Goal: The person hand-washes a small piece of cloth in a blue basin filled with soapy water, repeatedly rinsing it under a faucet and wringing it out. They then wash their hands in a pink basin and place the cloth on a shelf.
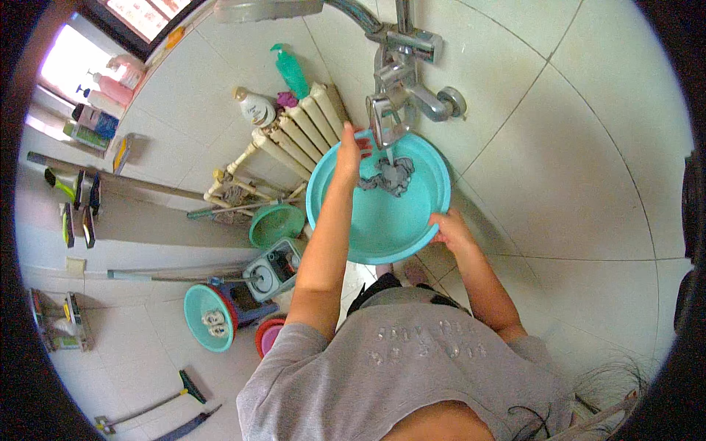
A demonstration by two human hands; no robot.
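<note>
A turquoise plastic basin [380,229] is tilted below the chrome wall faucet [386,118]. From the spout, a stream of water [390,157] runs onto a wet, crumpled grey cloth [394,175] inside it. My left hand [351,151] is at the basin's far left rim beside the spout; its fingers curl over the inner side, partly hidden. On the near right rim, my right hand [453,229] grips with the thumb on top and the other fingers underneath.
A cream radiator [300,129] adjoins the basin, with a white bottle [255,107] and a green pump bottle [290,71] at its top. Left of me stand a green basin [277,226], a mop bucket [273,270] and a basin [201,308] holding shoes. A tiled wall [579,182] rises at right.
</note>
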